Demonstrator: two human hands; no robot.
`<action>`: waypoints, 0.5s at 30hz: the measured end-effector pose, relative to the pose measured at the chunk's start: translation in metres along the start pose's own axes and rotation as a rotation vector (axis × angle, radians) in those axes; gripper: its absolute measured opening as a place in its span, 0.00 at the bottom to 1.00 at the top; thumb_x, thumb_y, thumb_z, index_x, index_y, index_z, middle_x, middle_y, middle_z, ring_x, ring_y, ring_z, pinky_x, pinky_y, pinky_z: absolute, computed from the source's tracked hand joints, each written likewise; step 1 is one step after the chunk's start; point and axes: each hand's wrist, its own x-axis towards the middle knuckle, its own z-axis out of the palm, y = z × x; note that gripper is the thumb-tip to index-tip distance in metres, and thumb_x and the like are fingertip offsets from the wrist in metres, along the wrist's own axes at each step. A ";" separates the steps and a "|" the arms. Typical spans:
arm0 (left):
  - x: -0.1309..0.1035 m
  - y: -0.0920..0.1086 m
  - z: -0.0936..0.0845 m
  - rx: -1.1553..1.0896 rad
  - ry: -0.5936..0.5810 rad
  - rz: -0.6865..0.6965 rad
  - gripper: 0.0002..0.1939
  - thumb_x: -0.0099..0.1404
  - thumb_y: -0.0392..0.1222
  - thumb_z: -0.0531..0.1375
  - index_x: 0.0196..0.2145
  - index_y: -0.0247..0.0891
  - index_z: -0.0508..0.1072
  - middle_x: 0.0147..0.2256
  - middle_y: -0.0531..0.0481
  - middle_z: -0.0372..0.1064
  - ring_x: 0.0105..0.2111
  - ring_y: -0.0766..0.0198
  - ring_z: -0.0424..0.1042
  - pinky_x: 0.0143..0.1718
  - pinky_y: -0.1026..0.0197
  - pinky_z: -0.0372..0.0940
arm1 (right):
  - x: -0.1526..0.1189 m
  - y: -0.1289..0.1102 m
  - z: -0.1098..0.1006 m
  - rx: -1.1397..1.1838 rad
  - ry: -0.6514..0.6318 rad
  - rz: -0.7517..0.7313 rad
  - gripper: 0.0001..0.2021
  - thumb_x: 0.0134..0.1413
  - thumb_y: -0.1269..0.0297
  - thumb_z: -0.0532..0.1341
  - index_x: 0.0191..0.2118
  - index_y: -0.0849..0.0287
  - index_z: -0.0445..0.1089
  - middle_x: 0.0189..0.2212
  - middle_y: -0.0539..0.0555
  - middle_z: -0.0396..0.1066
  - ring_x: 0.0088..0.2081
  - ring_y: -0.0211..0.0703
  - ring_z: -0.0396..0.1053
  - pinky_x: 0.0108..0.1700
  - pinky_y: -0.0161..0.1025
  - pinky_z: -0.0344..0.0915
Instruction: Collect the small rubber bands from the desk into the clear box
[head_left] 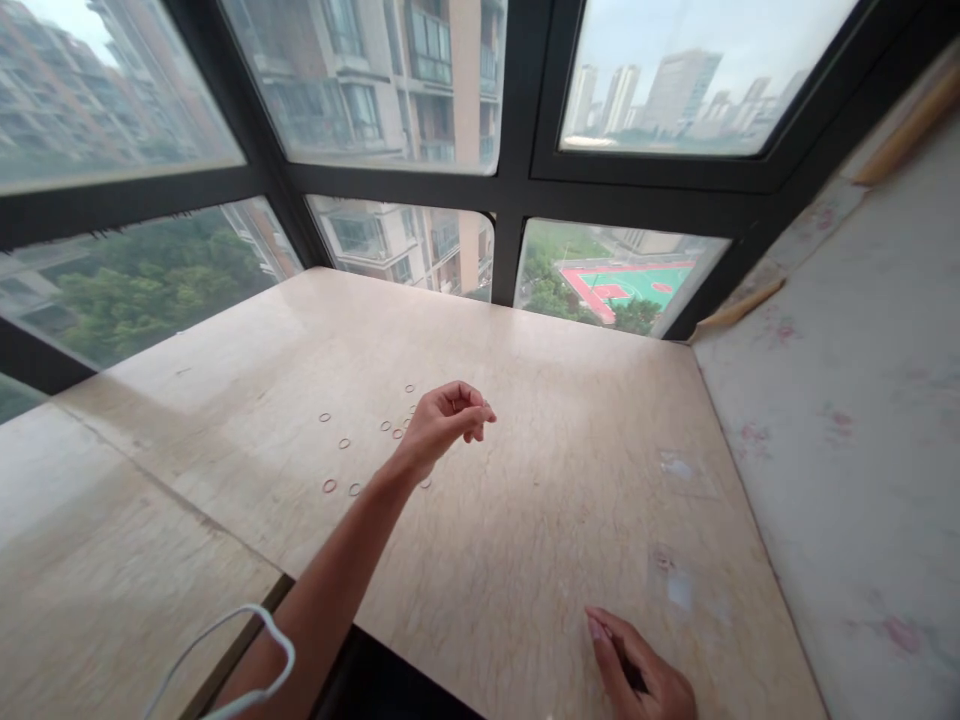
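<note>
My left hand (447, 418) hovers over the beige marble sill (525, 520), fingers curled and pinched together; whether it holds something is too small to tell. Just left of it several small rubber bands (330, 486) lie scattered on the stone. My right hand (637, 670) rests low at the near edge of the sill, fingertips on the surface, fingers loosely together with a dark shape under them.
Dark-framed bay windows (517, 190) close the sill at the back and left. A pale patterned wall (847, 420) runs along the right. A white cord loop (247, 640) hangs by my left arm. Small clear tape patches (679, 585) sit on the stone at right.
</note>
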 end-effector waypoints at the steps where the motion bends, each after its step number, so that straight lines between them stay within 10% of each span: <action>1: -0.007 -0.001 0.013 -0.078 -0.008 0.003 0.09 0.52 0.42 0.63 0.27 0.36 0.67 0.26 0.49 0.73 0.18 0.73 0.64 0.20 0.67 0.60 | 0.001 -0.001 -0.001 0.005 -0.018 -0.010 0.15 0.56 0.53 0.60 0.35 0.57 0.79 0.32 0.55 0.80 0.31 0.44 0.78 0.35 0.30 0.74; 8: -0.056 -0.016 0.081 -0.286 -0.094 -0.116 0.13 0.51 0.43 0.69 0.32 0.36 0.71 0.25 0.52 0.73 0.18 0.73 0.63 0.19 0.68 0.61 | 0.006 -0.018 -0.005 0.003 -0.013 0.005 0.16 0.60 0.56 0.56 0.36 0.59 0.78 0.31 0.56 0.79 0.29 0.42 0.77 0.35 0.32 0.73; 15: -0.078 -0.013 0.107 -0.318 -0.081 -0.173 0.14 0.49 0.44 0.70 0.32 0.36 0.76 0.26 0.49 0.75 0.19 0.71 0.66 0.20 0.67 0.63 | 0.007 -0.023 -0.006 0.037 -0.048 0.054 0.15 0.61 0.58 0.54 0.39 0.59 0.77 0.29 0.55 0.78 0.28 0.40 0.75 0.31 0.32 0.70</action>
